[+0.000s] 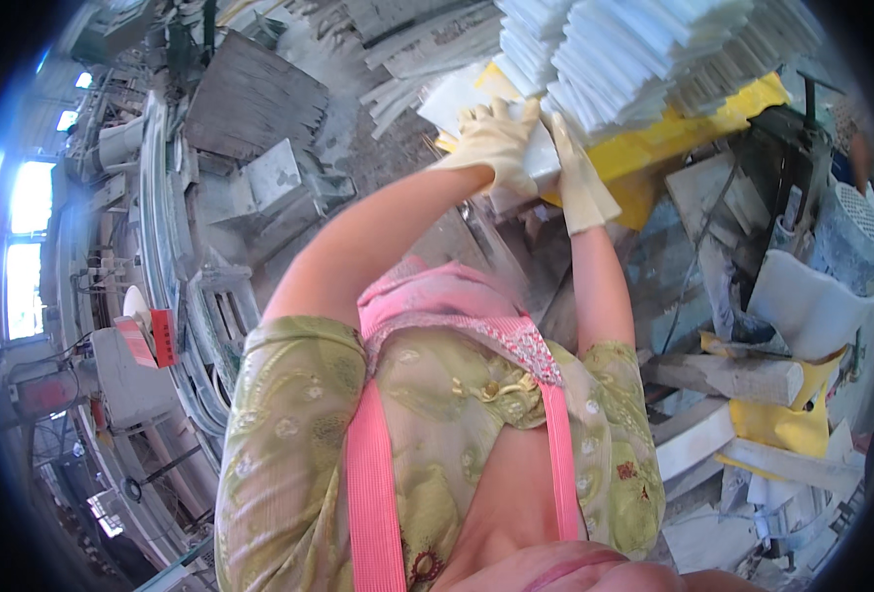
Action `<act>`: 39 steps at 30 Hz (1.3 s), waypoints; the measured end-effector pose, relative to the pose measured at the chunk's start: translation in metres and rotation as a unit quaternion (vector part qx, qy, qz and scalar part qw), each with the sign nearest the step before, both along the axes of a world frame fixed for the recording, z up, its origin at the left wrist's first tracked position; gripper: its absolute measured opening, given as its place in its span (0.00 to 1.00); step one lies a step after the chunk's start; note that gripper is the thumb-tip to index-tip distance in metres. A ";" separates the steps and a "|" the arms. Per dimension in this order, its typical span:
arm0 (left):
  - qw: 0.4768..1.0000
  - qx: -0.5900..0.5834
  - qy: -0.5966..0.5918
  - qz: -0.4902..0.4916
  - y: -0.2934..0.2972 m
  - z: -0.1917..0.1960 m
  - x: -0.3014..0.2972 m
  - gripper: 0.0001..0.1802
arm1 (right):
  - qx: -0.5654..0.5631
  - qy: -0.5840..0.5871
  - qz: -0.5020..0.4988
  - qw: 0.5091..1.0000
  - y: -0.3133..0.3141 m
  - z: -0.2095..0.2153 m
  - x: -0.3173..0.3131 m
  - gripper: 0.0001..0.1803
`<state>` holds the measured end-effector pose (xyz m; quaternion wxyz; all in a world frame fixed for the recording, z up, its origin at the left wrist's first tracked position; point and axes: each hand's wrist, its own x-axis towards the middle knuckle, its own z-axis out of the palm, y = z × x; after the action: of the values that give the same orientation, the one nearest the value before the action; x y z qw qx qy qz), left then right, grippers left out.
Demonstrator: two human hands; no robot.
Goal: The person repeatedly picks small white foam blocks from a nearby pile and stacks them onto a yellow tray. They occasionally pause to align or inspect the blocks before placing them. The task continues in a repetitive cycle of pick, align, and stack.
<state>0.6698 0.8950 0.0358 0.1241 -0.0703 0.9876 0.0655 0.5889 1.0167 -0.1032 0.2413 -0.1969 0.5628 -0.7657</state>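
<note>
Both my hands wear cream-coloured rubber gloves and reach out toward the top of the view. My left hand [498, 145] curls its fingers over a smooth white slab [542, 158]. Against the slab's other side lies my right hand [579, 183], its fingers straight and close together. The slab sits between the two hands; its far end is partly hidden. A flat white piece [451, 100] shows just beyond my left knuckles. Close past my right fingertips rises a stack of thin white slabs [615, 64], standing over a yellow support [669, 138].
A dusty grey board [255, 96] leans at the far left, with machinery and long rails [166, 217] beside it. On the right stand a white bin [810, 304], a blue-grey basket [848, 237] and stacked beams [723, 377]. A red box [162, 337] lies on the left.
</note>
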 end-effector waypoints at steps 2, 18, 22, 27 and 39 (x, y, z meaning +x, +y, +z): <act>0.999 0.030 0.015 0.014 -0.005 0.000 0.005 0.66 | -0.007 -0.007 -0.014 1.000 0.000 -0.006 0.004 0.35; 0.975 0.215 0.037 -0.048 -0.081 -0.005 0.002 0.69 | -0.267 -0.315 -0.190 0.891 0.001 0.023 0.108 0.29; 0.960 0.260 0.024 -0.102 -0.111 -0.004 0.005 0.69 | -0.112 -0.169 -0.232 0.951 -0.046 0.004 0.121 0.36; 0.945 0.264 0.063 -0.184 -0.133 -0.010 0.008 0.63 | -0.180 -0.222 -0.278 0.917 -0.097 -0.003 0.131 0.35; 0.872 0.355 0.226 -0.249 -0.185 -0.009 -0.006 0.49 | -0.283 -0.256 -0.243 0.892 -0.180 0.006 0.088 0.34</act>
<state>0.6640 0.7104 0.0266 -0.0735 0.2439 0.8837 0.3927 0.6764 0.8368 -0.0967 0.1175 0.0893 0.2711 -0.9512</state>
